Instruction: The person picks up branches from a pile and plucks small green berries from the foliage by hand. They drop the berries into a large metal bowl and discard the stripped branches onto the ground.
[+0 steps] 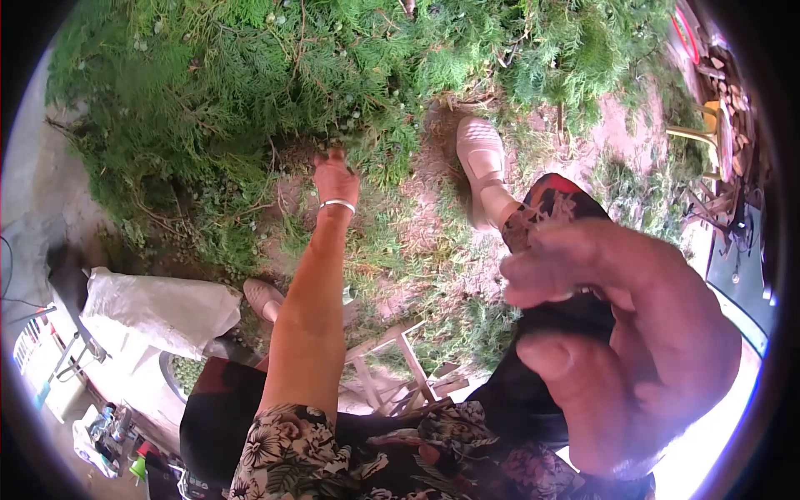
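A large heap of cut evergreen branches [333, 75], with feathery green sprays and small pale cones, fills the upper part of the head view. My left hand [337, 182], with a light band at the wrist, reaches to the near edge of the heap. Its fingers are curled in, and whatever they grip cannot be made out. Close to the camera, my right hand [642, 333] is raised at the right, slightly blurred. Its fingers are bent, with a gap between thumb and fingers and nothing visible in it.
Loose green sprigs litter the reddish ground [425, 200]. A pale shoe [481, 150] stands by the heap. Left are a white sack [162, 308] and a round container of green bits [185, 372]. A wooden frame [408, 358] lies below; a yellow chair [707, 129] stands right.
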The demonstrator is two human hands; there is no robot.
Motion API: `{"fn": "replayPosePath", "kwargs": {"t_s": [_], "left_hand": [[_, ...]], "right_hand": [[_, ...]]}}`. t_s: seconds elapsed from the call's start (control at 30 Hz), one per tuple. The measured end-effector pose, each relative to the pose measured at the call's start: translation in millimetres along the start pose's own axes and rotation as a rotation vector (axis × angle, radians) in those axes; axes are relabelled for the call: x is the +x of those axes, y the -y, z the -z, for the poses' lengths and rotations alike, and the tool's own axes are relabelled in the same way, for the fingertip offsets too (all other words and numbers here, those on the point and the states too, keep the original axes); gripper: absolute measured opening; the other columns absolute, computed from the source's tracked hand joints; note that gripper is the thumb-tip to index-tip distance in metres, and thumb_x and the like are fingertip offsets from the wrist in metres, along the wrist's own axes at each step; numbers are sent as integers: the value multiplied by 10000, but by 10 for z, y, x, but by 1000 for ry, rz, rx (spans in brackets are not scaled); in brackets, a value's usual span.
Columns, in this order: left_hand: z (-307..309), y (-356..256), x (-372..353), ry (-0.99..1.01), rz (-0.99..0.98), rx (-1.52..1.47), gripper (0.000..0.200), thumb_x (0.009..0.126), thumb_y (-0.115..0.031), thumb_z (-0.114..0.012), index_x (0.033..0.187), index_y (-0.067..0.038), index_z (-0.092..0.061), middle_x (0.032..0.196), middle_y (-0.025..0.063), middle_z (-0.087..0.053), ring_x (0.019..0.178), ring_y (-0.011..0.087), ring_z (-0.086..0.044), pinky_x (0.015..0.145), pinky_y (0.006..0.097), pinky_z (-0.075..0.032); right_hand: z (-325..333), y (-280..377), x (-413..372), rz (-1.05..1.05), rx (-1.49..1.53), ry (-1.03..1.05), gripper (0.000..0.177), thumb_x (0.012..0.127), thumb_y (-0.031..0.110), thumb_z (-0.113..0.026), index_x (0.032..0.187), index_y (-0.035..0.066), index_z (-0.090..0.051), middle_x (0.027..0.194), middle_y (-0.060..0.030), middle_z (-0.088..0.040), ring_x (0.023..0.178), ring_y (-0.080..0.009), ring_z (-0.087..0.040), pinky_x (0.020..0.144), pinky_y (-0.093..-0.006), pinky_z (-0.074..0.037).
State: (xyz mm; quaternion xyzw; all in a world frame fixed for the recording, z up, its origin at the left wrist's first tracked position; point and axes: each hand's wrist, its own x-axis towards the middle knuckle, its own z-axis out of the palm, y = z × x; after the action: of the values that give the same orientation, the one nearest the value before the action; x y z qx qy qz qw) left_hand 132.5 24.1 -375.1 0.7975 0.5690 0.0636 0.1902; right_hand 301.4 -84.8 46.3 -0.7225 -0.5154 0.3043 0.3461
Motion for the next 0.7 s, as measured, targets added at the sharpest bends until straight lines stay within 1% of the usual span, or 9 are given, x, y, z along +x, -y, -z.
{"fn": "replayPosePath", "kwargs": {"t_s": [0.03,0.1,0.13,0.17,0.23,0.43,0.5,0.57,0.7], "left_hand": [[84,-32,-31,-4,-5,4,318,750,-83,-670,1034,-11,-546,756,217,-603,816,345,-615,675,419,-512],[357,-105,-161,273,542,-901,262,734,-20,-665,970,21,-557,744,154,-601,785,273,-611,602,355,-525],[519,-177,-253,246,694,-1263,209,750,49,-606,954,44,-560,806,143,-602,780,232,-598,569,297,-526],[641,-188,-333,229,678,-1263,209,750,49,-606,954,44,-560,806,143,-602,780,232,-598,569,297,-526],[895,-196,-470,269,744,-2017,246,784,65,-507,1024,20,-529,907,182,-588,778,278,-577,600,327,-505],[2130,-799,-735,454,477,-2538,245,811,0,-540,1056,-6,-531,1010,202,-561,772,245,-531,579,263,-457],[2488,-981,-796,437,394,-2525,271,817,-11,-550,1087,-3,-527,1020,201,-551,761,234,-526,569,246,-446],[2760,-1114,-866,513,221,-2533,312,818,-12,-552,1127,15,-521,1026,199,-552,759,229,-523,556,246,-444],[3057,-1272,-1000,584,44,-2530,309,839,-35,-546,1138,37,-521,941,178,-582,732,221,-529,503,264,-452]], "right_hand": [[-21,-15,4,3,4,-6,459,776,211,-732,1074,-86,-546,848,-156,-654,759,-207,-657,694,-302,-526],[-86,-27,5,5,122,-87,358,801,133,-695,1059,-79,-568,852,-149,-658,771,-206,-663,686,-285,-537],[-95,-20,26,64,122,-82,275,811,67,-656,1047,-60,-591,860,-153,-662,770,-205,-666,681,-269,-543],[-70,-5,32,84,127,-89,275,811,67,-656,1047,-60,-591,860,-153,-662,770,-205,-666,681,-269,-543],[-12,50,36,56,-34,46,267,801,35,-640,1051,-48,-593,874,-162,-666,769,-205,-669,682,-278,-542],[-203,67,67,192,-145,61,329,751,-8,-626,1074,-44,-577,907,-224,-639,793,-333,-651,697,-350,-517],[-269,56,96,222,-119,60,346,743,-7,-627,1083,-42,-576,919,-237,-631,817,-364,-636,718,-364,-509],[-315,50,125,337,-26,100,296,733,-5,-612,1016,-62,-546,788,-234,-620,778,-402,-615,660,-448,-496],[-293,129,151,302,291,260,253,758,9,-575,1004,-41,-602,781,-214,-639,754,-307,-668,665,-362,-515]]}}
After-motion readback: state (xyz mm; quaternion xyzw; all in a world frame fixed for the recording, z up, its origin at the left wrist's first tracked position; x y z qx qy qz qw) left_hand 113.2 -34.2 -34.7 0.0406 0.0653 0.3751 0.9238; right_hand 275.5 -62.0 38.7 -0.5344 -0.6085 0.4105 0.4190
